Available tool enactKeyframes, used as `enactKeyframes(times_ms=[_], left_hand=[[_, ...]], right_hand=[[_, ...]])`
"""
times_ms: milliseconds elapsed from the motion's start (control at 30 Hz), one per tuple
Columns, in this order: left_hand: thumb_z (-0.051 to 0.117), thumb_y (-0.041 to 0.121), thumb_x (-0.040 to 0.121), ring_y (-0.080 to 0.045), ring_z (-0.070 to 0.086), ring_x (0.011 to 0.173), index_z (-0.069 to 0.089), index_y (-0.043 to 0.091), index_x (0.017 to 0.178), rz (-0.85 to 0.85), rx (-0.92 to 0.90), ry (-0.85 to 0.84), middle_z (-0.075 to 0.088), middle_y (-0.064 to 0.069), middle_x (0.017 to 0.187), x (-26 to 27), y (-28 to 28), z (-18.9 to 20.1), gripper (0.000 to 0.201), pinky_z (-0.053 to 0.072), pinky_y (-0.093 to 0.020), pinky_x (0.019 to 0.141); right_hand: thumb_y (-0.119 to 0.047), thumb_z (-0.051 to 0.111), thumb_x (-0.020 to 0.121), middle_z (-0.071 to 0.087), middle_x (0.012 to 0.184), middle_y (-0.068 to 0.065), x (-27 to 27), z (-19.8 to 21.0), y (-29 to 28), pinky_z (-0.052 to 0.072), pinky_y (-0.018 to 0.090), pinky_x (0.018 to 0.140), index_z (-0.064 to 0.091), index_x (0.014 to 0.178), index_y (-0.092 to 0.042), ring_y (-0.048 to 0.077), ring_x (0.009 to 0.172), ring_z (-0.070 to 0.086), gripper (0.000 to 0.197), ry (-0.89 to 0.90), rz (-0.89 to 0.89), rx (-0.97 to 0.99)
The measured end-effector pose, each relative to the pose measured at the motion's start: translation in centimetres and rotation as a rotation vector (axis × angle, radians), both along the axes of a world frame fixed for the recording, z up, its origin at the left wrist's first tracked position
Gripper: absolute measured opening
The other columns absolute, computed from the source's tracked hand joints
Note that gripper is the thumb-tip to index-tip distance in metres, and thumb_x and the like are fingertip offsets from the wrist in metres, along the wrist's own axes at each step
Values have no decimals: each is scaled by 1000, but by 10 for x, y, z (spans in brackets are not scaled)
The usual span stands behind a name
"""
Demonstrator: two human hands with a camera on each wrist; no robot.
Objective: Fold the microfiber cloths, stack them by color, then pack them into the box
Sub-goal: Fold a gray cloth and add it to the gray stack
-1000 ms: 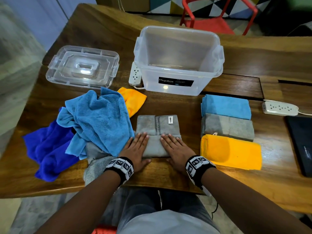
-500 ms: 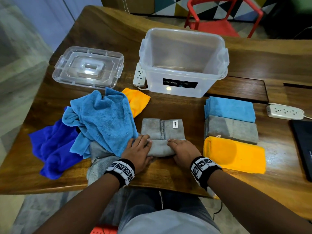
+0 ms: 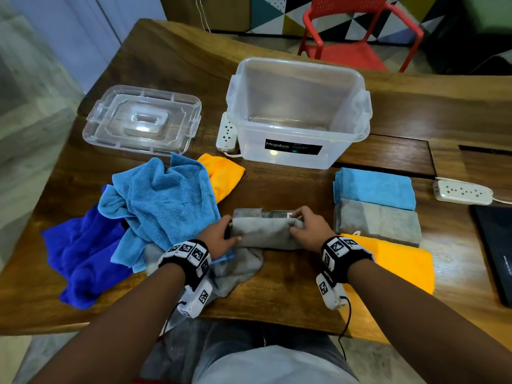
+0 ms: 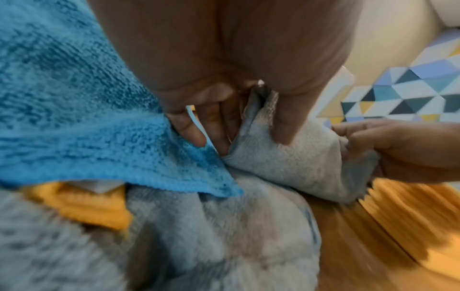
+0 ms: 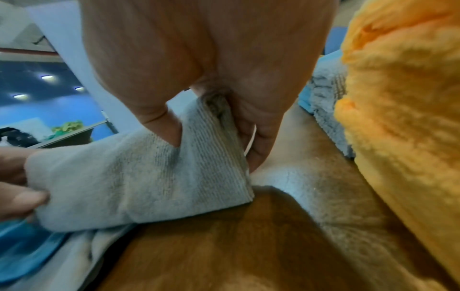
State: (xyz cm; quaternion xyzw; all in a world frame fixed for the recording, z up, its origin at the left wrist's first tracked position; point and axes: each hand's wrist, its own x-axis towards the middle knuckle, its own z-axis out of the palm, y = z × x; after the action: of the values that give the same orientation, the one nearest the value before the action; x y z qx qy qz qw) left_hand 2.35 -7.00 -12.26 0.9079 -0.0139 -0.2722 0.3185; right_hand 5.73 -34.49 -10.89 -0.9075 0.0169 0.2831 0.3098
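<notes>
A folded grey cloth lies near the table's front edge, its near half lifted and turned toward the far half. My left hand pinches its left end, thumb on top. My right hand pinches its right end the same way. To the right lie folded piles: light blue, grey, orange. The clear box stands open behind, with nothing in it.
A heap of unfolded cloths lies at the left: light blue, dark blue, orange, grey. The box lid sits at the back left. Two power strips, a dark laptop, a red chair.
Both hands went from pressing flat on the grey cloth to pinching its near edge, then lifted it and carried it toward the far half.
</notes>
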Motion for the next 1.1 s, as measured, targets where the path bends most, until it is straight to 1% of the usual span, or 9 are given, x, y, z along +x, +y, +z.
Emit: enactKeyframes(times_ms=[67,167,333,467,667,767,867,967,1100], left_hand=[[56,44,95,-28,61,91,47,17,110,48,26,15,64,-7,100,8,0,-4,32,49,-36,75],[47,49,97,-29,60,82,45,13,98,83,57,42,61,-10,88,16,-2,-8,36,47,-38,70],[40,42,102,-34,59,90,43,11,92,121,115,69,59,-14,92,30,-6,-13,32,44,-40,76],[37,33,104,-36,56,106,51,5,109,119,192,132,60,-18,112,43,-10,-11,31,43,-39,85],[53,28,96,-33,60,102,59,5,104,221,267,61,63,-17,107,44,-15,-12,25,48,-39,82],[50,28,96,-35,56,107,52,7,110,270,275,46,54,-17,119,43,-22,-11,25,47,-43,87],[48,21,95,-37,54,110,42,12,127,297,245,27,39,-14,132,41,-30,-6,34,47,-47,90],[51,16,89,-36,42,125,34,16,140,135,352,-166,24,-14,146,34,-37,5,53,45,-48,99],[37,31,99,-28,10,149,19,15,152,-319,384,-311,9,-9,162,22,-52,6,59,18,-44,119]], right_hand=[[-31,63,91,61,110,4,6,-4,-2,50,30,77,49,122,-21,19,93,59,36,2,-46,-4],[-37,62,94,62,117,6,13,-11,-2,49,30,80,49,125,-21,20,97,59,38,9,-68,-8],[-43,58,96,63,121,8,22,-17,2,52,36,90,49,125,-22,25,106,62,36,13,-92,-52],[-42,57,97,63,115,10,28,-18,6,48,32,81,51,120,-20,27,102,61,32,15,-102,-91],[-44,58,96,60,101,5,29,-20,9,54,38,81,51,115,-18,27,97,63,32,-13,-127,-114],[-43,54,97,54,125,11,25,-16,16,53,43,90,47,127,-18,30,110,58,40,-52,-114,-173],[-34,52,95,38,144,12,13,-9,20,45,46,105,39,142,-17,32,130,43,51,-310,77,-265],[-31,50,94,19,161,14,0,-5,25,17,52,123,28,152,-16,33,150,16,63,-393,441,-237],[-47,32,103,-12,166,4,-8,-20,33,-1,51,123,-1,159,-16,25,153,-12,73,-249,658,-290]])
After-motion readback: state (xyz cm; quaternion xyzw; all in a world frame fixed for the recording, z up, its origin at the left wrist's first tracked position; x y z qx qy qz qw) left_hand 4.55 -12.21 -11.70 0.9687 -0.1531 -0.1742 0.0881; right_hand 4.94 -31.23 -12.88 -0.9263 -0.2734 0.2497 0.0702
